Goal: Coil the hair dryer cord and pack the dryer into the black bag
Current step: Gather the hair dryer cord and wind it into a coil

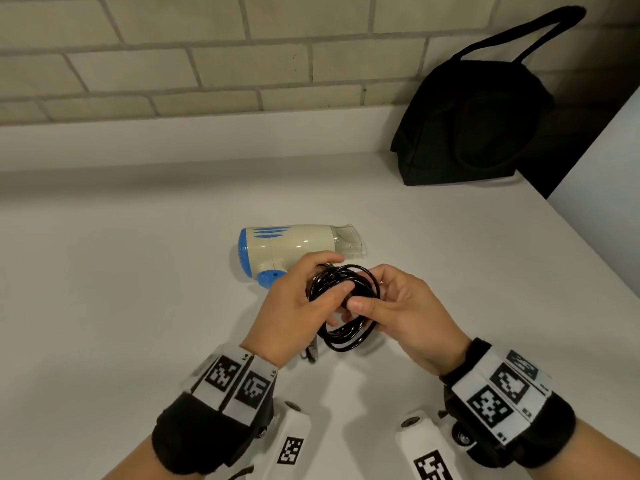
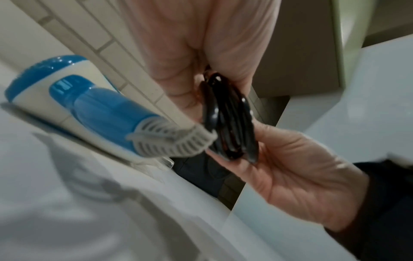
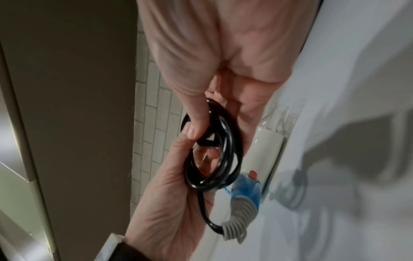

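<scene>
Cord (image 1: 343, 303) is wound in loops, clamped between left hand (image 1: 294, 313) and right hand (image 1: 401, 313), just near dryer (image 1: 294, 247); bag (image 1: 474, 126) stands far right.

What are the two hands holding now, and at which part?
Both the left hand and right hand grip the coiled black cord, each on its own side of the loops.

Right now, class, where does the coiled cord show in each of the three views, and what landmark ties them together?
Head: cord low centre, between both hands.
Left wrist: cord centre, seen edge-on.
Right wrist: cord centre, an open loop.
Shared landmark: the dryer, beside the cord in every view.
</scene>
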